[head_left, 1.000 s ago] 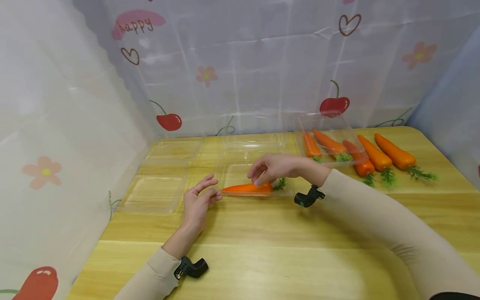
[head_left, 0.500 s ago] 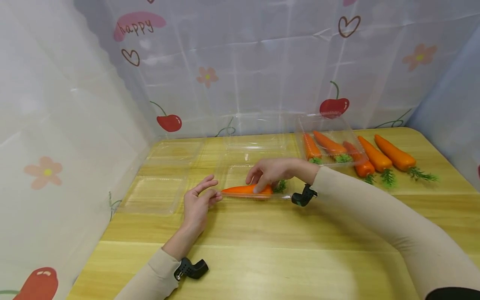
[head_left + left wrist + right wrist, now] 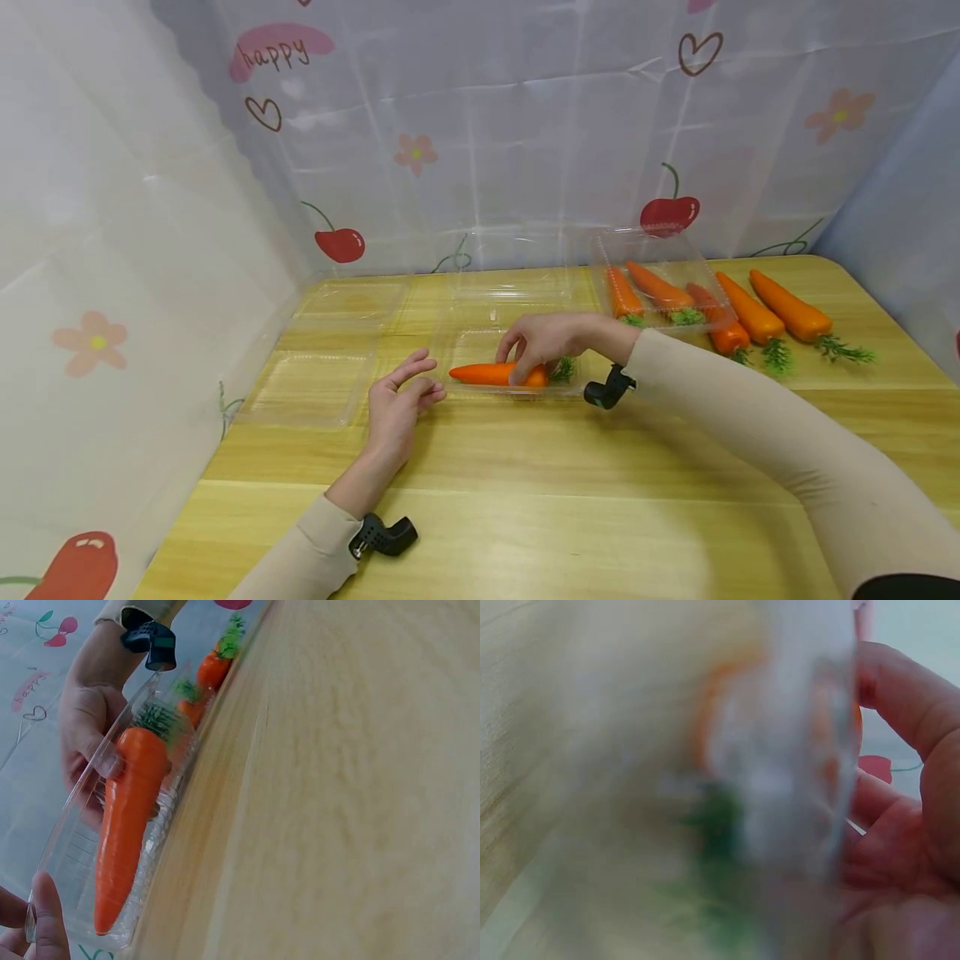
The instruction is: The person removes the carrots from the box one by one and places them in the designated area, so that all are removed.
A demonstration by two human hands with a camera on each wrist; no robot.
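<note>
A carrot (image 3: 480, 375) with a green leafy top lies lengthwise in an open clear plastic container (image 3: 468, 341) at the middle of the table. My right hand (image 3: 546, 340) reaches in from above and grips the carrot near its thick end, thumb on the near side. In the left wrist view, the carrot (image 3: 127, 825) points its tip toward my left hand (image 3: 46, 922), which pinches the container's rim between thumb and fingers. The right wrist view is mostly blurred by the container wall close to the camera; part of my right hand (image 3: 922, 742) shows there.
Another clear container (image 3: 300, 387) stands open at the left. At the back right, a container (image 3: 708, 265) holds carrots (image 3: 660, 287). Several loose carrots (image 3: 787, 304) lie to its right. A patterned curtain (image 3: 517, 125) encloses the table's (image 3: 525, 500) back and sides.
My right hand has come down a little and closed its fingers round the carrot. The carrot has shifted slightly right and up. My left hand stays at the container's left corner.
</note>
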